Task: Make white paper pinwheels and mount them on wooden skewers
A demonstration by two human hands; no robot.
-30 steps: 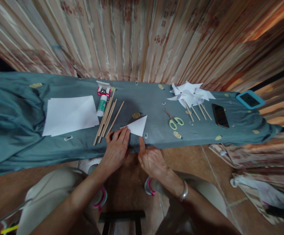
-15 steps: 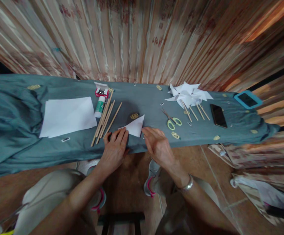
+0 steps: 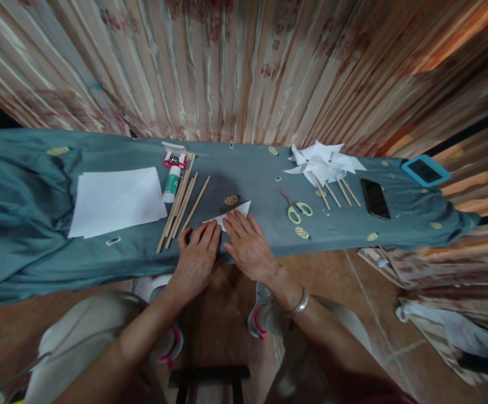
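Note:
A folded piece of white paper lies on the cloth near the table's front edge, partly hidden beneath both hands. My left hand presses the paper's left part with its fingers stretched out. Flat over the middle of it rests my right hand, fingers extended and slightly spread. Just left of my left hand are several wooden sticks. Scissors with green handles lie open to the right of my right hand.
Left stands a stack of white paper sheets. A glue stick and a red box of small metal pieces lie near the sticks. Paper pinwheels, a phone and a blue-framed device are at right.
My right hand has moved left from the paper's right edge onto its middle, now lying flat. The visible paper looks narrower and more covered. My left hand has stayed in place.

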